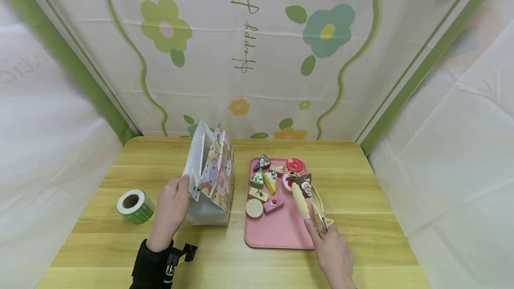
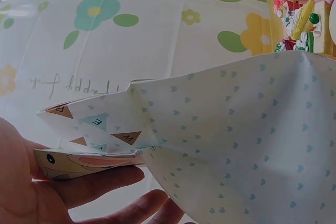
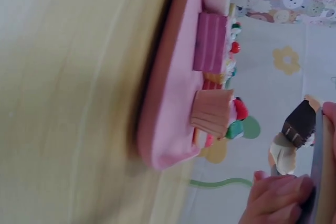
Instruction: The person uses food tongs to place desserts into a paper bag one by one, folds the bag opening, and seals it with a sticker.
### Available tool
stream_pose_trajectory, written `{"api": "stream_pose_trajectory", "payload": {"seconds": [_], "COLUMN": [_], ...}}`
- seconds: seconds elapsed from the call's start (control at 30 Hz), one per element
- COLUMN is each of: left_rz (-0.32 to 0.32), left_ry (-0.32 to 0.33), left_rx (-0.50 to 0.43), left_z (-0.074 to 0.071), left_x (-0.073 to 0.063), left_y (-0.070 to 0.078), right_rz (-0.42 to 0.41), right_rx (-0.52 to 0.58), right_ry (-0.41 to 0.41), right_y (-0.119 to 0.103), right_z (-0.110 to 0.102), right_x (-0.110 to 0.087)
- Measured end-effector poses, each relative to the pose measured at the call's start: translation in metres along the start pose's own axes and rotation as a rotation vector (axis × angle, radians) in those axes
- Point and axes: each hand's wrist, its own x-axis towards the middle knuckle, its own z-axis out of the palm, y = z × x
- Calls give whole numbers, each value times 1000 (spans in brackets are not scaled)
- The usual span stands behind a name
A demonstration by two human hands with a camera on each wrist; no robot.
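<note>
My left hand (image 1: pixel 170 208) grips the near left edge of a printed paper gift bag (image 1: pixel 206 212), which stands upright with its top parted. In the left wrist view the thumb and index finger pinch the edge of the bag (image 2: pixel 252 135), while the other fingers spread below it. Cream-tipped tongs (image 1: pixel 300 200) are held in my right hand (image 1: pixel 335 253). Between their tips is a toy chocolate cake slice (image 1: pixel 306 185), raised over the right side of the pink tray (image 1: pixel 277 235); the right wrist view shows this dark slice (image 3: pixel 300 124) off the tray.
Several toy pastries lie on the tray, among them a red donut (image 1: pixel 295 165), a purple cake piece (image 1: pixel 273 205) and a round cream-coloured one (image 1: pixel 254 208). A roll of green labels (image 1: pixel 138 208) stands left of the bag. Flowered cloth (image 1: pixel 241 84) hangs behind the wooden table (image 1: pixel 225 262).
</note>
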Motion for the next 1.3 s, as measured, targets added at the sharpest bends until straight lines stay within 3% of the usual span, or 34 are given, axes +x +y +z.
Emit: {"api": "stream_pose_trajectory", "payload": {"seconds": [0.27,0.73,1.07,1.3], "left_rz": [3,16,-7,12], "left_ry": [11,9,0,18], "left_rx": [-11,-17,-23,-18], "left_z": [0,-3,-8,-8], "left_x": [-1,-2,-1,-3], "left_y": [0,0,1,0], "right_rz": [-70,-129,-273,-360], "right_rx": [-2,34,64,72], "right_ry": [75,81,112,117], "right_y": [-12,-28,-64,-80], "right_z": [-7,-11,-19,-24], "right_x": [-5,-10,-9,-5]}}
